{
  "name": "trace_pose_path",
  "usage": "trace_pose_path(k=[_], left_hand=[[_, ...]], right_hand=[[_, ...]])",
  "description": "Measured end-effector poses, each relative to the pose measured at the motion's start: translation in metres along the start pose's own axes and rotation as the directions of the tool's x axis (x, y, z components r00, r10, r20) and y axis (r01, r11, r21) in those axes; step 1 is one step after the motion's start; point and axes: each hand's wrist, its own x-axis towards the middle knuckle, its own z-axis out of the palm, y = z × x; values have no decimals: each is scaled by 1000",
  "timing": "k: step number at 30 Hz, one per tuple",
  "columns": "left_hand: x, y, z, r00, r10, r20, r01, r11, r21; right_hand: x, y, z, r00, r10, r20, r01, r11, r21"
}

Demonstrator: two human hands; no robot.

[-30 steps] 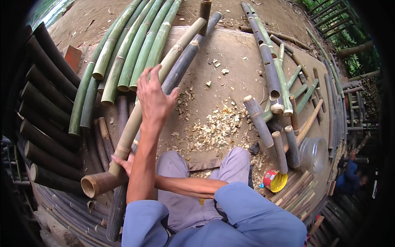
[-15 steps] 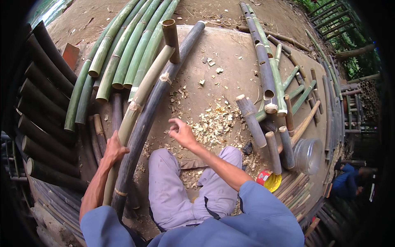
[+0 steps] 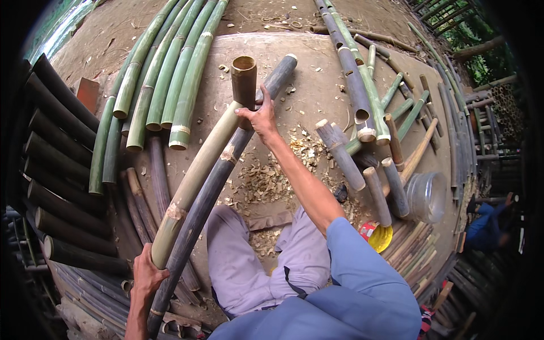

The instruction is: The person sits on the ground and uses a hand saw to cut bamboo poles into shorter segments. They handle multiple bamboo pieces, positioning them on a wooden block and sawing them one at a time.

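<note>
A pale bamboo pole slants across in front of me, beside a longer dark bamboo pole. My left hand is wrapped round the pale pole near its lower end. A short brown bamboo tube, hollow at the top, stands up from the dark pole, and the pale pole's upper end meets its base. My right hand grips the tube low down, thumb across its front; the far fingers are partly hidden. Whether the pale pole touches or enters the tube, I cannot tell.
Green bamboo poles lie at the far left, dark ones nearer. Wood chips litter the ground between my knees. To the right are notched poles, short bamboo pieces, a clear plastic container and a yellow-and-red tin.
My right hand has moved forward from over the chips onto the brown tube. My left hand has slid back with the pale pole, whose upper end now sits lower against the tube.
</note>
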Motion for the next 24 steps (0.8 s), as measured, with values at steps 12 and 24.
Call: trace_pose_path(k=[12,24], left_hand=[[-10,70,-61,910,284,-303,-217,947,237],[-42,193,-48,800,601,1,-586,780,218]], right_hand=[[-3,-101,-144,883,-464,-69,468,879,90],[-90,-118,-384,595,-604,-530,619,765,-178]])
